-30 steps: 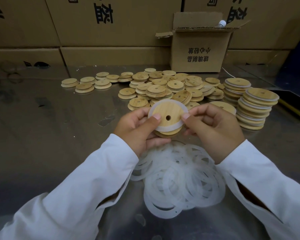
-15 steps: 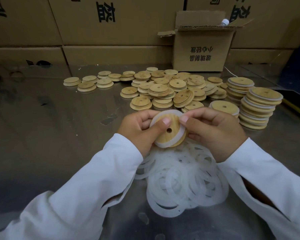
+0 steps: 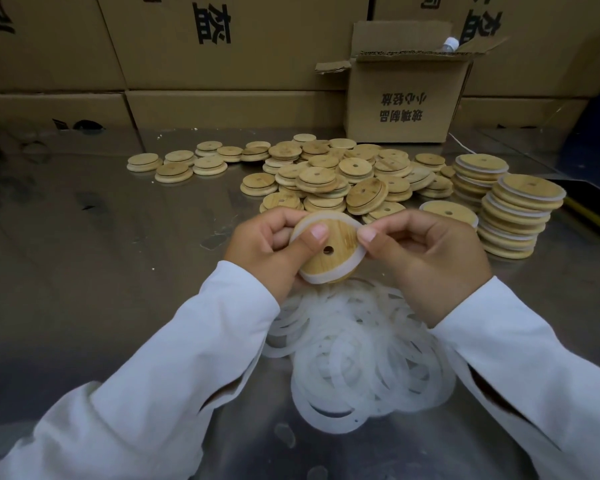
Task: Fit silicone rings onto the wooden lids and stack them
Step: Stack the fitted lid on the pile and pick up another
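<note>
Nearest the person, a loose heap of silicone rings [image 3: 364,355] lies on the steel table [image 3: 101,254]. Just above it both hands hold one wooden lid [image 3: 329,251], its face tilted up toward the camera. The left hand [image 3: 264,244] grips it, thumb pressed on the face. The right hand [image 3: 426,261] pinches the white ring [image 3: 326,277] at the lid's upper right edge. The ring seems seated round most of the rim, though fingers hide part of it.

The stack of ringed lids [image 3: 520,216] stands beyond and to the right, nearer the right hand, so placing will probably fall to that side. Bare lids [image 3: 326,174] lie heaped straight ahead. Farthest back, an open cardboard box [image 3: 406,98] shows only a white bottle cap [image 3: 450,43] over its rim.
</note>
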### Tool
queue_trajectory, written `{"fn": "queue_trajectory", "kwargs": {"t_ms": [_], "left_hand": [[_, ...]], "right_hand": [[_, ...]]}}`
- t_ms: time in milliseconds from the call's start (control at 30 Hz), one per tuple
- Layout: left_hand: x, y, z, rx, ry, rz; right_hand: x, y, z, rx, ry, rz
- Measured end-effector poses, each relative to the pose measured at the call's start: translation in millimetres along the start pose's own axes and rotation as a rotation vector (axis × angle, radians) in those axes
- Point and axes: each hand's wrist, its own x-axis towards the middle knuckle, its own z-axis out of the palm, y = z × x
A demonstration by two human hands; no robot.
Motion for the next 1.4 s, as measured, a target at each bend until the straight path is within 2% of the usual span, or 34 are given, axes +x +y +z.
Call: {"fn": "queue_trajectory", "kwargs": {"t_ms": [233,433,700,833,1000,1233,1400], "left_hand": [[-5.7,1.0,5.9,-0.009,-0.003,0.058],[-4.0,1.5,6.1,-0.009,0.068,0.089],[-3.0,-1.5,9.5,-0.147,0.006,0.041],[-2.6,-2.9,9.8,-0.182,-0.021,0.020],[-2.4,-4.8,7.1,-0.084,-0.052,-0.006],[-3.9,0.8,7.4,-0.034,-0.054,0.078],[-2.7,3.3,5.6,-0.001,-0.070,0.116]], "right_hand": [[-3.2,0.3,-1.1,0.012,-0.024,-0.040],[-11.3,4.1,8.9,-0.098,0.043,-0.114],[-7.3,5.7,3.5,-0.071,0.158,-0.067],[-8.0,5.2,3.7,-0.105,0.124,-0.015],[-9.3,2.4,5.0,-0.134,0.024,-0.046],[-9.3,0.6,5.3,-0.122,-0.020,-0.086],[-4.9,-1.7,1.6,-0.090,-0.026,-0.033]]}}
